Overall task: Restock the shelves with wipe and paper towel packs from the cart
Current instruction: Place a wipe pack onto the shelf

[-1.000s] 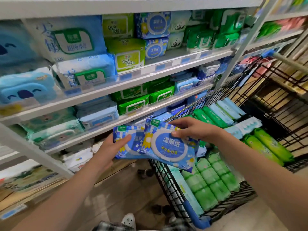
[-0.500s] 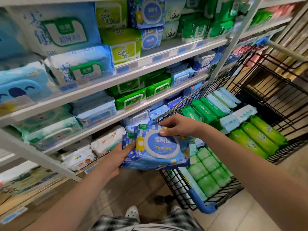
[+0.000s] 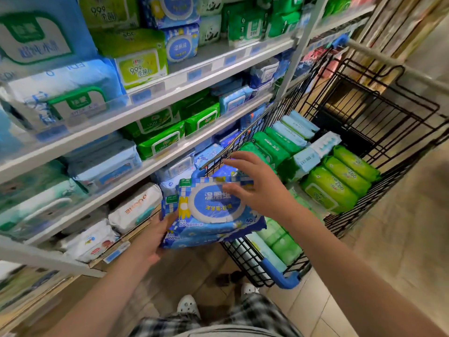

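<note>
Held a stack of flat blue-and-white checked plastic wipe packs (image 3: 213, 222) near the middle, in the air, between the white metal shelves (image 3: 104, 128) at 10 o'clock and the black wire cart (image 3: 281, 276) at 3 o'clock. Gripped the stack's left edge with the left hand (image 3: 153, 242), at 8 o'clock from it, thumb on the front, fingers hidden behind. Spread the right hand (image 3: 260, 188) wide over the top pack's upper right corner, fingers straight and loose; too blurry to tell if touching. Read "湿厕纸" in white on the top pack's round blue lid, with "40" and "80%" lower down. Saw the same kind of blue checked pack (image 3: 181, 45) up at 11 o'clock on a shelf, beside a lime green soft pack (image 3: 138, 66) marked "99.9 杀菌". Found dark green packs (image 3: 272, 144), pale blue packs (image 3: 297, 127) and lime green packs (image 3: 340, 183) marked "99.9" lying in rows in the cart. Spotted a white pack with orange letters (image 3: 136, 207) at 8 o'clock, upside down, hard to read.
</note>
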